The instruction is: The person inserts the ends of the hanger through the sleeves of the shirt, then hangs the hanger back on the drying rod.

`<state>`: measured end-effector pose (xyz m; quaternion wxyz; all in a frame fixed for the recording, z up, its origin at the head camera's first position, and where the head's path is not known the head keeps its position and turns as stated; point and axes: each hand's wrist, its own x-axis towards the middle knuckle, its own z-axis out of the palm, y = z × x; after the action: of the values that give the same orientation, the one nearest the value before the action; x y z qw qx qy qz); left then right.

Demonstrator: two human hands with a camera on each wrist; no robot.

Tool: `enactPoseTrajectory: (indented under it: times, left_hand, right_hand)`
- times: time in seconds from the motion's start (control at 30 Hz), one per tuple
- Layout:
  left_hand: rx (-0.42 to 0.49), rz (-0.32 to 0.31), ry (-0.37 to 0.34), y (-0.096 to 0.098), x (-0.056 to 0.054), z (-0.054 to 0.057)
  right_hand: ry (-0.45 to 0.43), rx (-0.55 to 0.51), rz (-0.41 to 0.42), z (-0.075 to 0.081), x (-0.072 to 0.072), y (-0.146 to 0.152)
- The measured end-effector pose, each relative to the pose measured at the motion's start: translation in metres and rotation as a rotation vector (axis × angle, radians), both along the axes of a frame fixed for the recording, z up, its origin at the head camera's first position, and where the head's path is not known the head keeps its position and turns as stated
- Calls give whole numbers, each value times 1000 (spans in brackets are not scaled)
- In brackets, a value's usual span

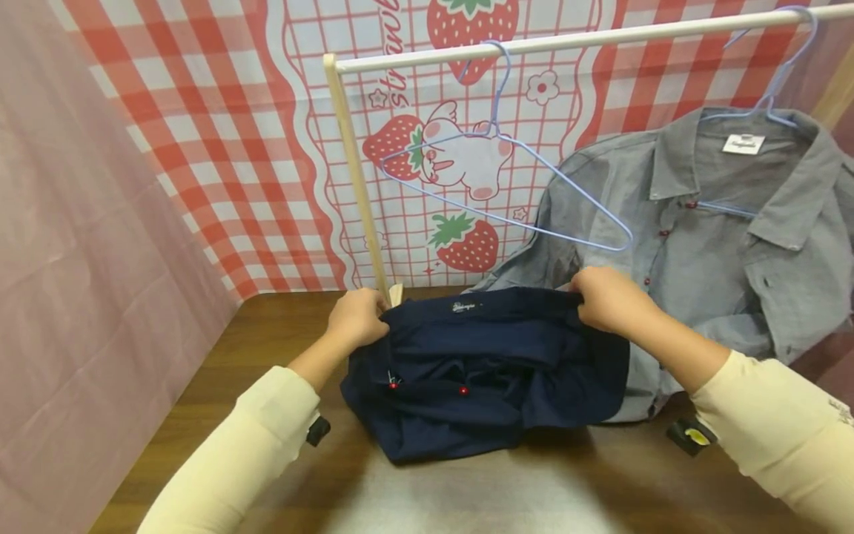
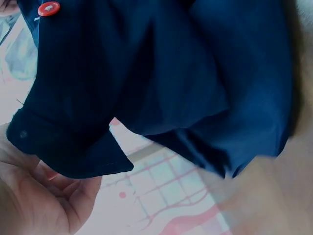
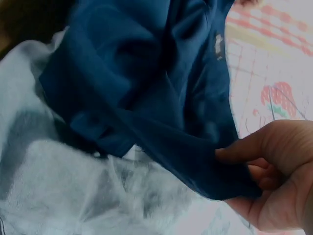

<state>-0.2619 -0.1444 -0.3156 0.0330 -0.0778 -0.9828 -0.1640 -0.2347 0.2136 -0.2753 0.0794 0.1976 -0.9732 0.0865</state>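
A navy shirt (image 1: 467, 348) with red buttons and a small label hangs bunched between my two hands, low over the table. Its upper left end is gripped by my left hand (image 1: 359, 317); in the left wrist view the fingers (image 2: 80, 203) curl behind a cloth corner. At the other end my right hand (image 1: 610, 298) pinches the edge, thumb on top and fingers beneath, as the right wrist view shows. Just above the shirt, an empty lilac hanger (image 1: 563, 178) hangs from the white rail (image 1: 600, 34).
On the right, a grey shirt (image 1: 720, 222) hangs on another lilac hanger (image 1: 774, 93), its lower part behind the navy shirt. A wooden rack post (image 1: 360, 178) stands at the left. Behind is a strawberry-print checked cloth (image 1: 220, 148); below, a wooden table (image 1: 293, 475).
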Motion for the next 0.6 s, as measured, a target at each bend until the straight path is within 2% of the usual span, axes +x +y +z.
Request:
enactPoseTrajectory:
  times: [0.13,0.3,0.4,0.53,0.6]
  left_hand:
    - [27,12,161,-8,0,13]
    - [21,35,417,-18,-5,28]
    - [24,55,572,-22,-9,37]
    - [76,78,819,-26,-14,49]
    - [101,99,917,-28,-15,54]
  right_hand:
    - [190,-49,3,0,0,5]
    - [433,-133,38,-5,-1,-1]
    - [526,-175,49,-6,-2,-6]
    - [633,-211,64,-4,-1,-12]
    - [691,-223,75,-2,-1,-14]
